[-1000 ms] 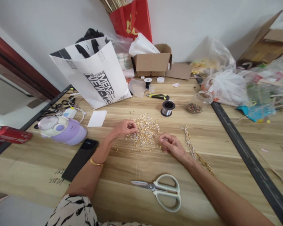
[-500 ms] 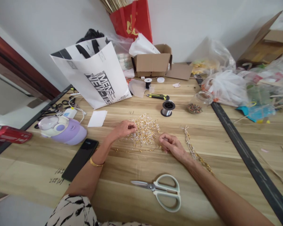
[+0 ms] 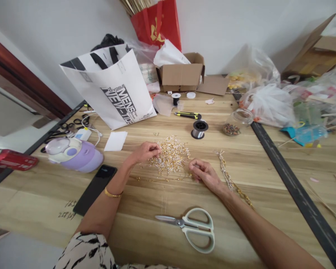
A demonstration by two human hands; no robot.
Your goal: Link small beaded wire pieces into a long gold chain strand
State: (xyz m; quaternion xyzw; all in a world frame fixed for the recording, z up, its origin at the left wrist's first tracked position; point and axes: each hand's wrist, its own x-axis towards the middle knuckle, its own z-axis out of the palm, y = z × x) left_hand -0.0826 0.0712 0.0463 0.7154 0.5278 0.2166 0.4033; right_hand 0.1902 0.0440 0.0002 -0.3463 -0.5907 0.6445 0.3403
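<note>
A loose pile of small gold and clear beads (image 3: 172,154) lies in the middle of the wooden table. At its left edge my left hand (image 3: 145,152) has thumb and fingertips pinched together; anything between them is too small to make out. My right hand (image 3: 204,172) is closed to the right of the pile. Just below the pile runs a thin beaded strand (image 3: 167,180), its right end reaching my right fingertips. Beside my right wrist lies a bundle of finished-looking gold and silver beaded strands (image 3: 226,177). Scissors with pale handles (image 3: 198,228) rest nearer to me.
Behind the pile are a wire spool (image 3: 199,129), a yellow-black utility knife (image 3: 188,115) and a glass jar of beads (image 3: 235,125). At left are a phone (image 3: 95,189), a purple-white device (image 3: 75,154) and a white bag (image 3: 109,89). Plastic bags (image 3: 271,102) crowd the right back.
My left hand has shifted slightly left, still pinched at the pile's edge. My right hand and the things on the table show no clear movement.
</note>
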